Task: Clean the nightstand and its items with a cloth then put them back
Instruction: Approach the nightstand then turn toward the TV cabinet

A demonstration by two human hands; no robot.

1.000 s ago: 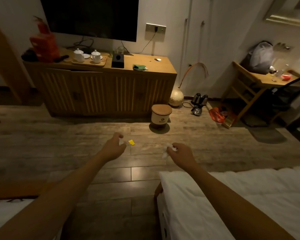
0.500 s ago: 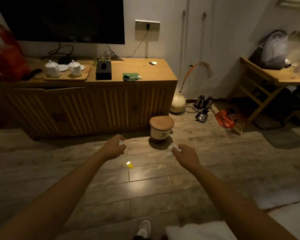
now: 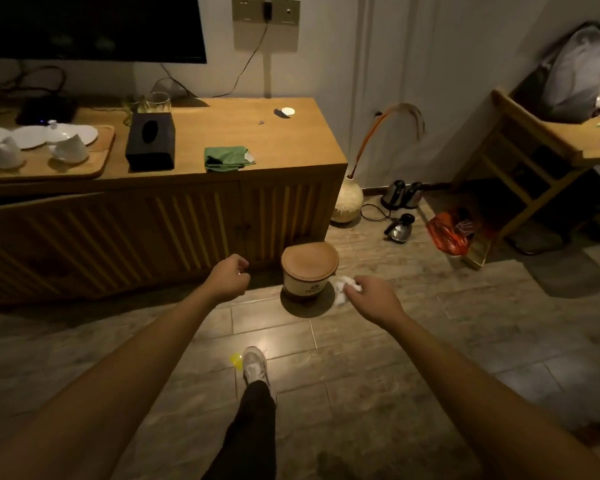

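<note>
My right hand (image 3: 373, 297) is closed on a crumpled white tissue (image 3: 343, 288), held just right of a small round bin (image 3: 309, 271) with a brown lid that stands on the floor. My left hand (image 3: 230, 277) is a closed fist left of the bin; a small white speck shows at its fingers, too small to tell what it is. A folded green cloth (image 3: 226, 158) lies on the wooden TV cabinet (image 3: 243, 140) beyond the bin. No nightstand is in view.
On the cabinet are a black tissue box (image 3: 150, 141) and a tray with white tea cups (image 3: 45, 150). A vase (image 3: 347, 204), kettles (image 3: 400, 213) and an orange bag (image 3: 447, 233) sit on the floor to the right. A yellow scrap (image 3: 237, 359) lies by my shoe (image 3: 255, 367).
I have walked away from the bed toward the cabinet and bin. Both hands have kept their closed grip and now hang beside the bin. The yellow scrap is now behind them, by my foot.
</note>
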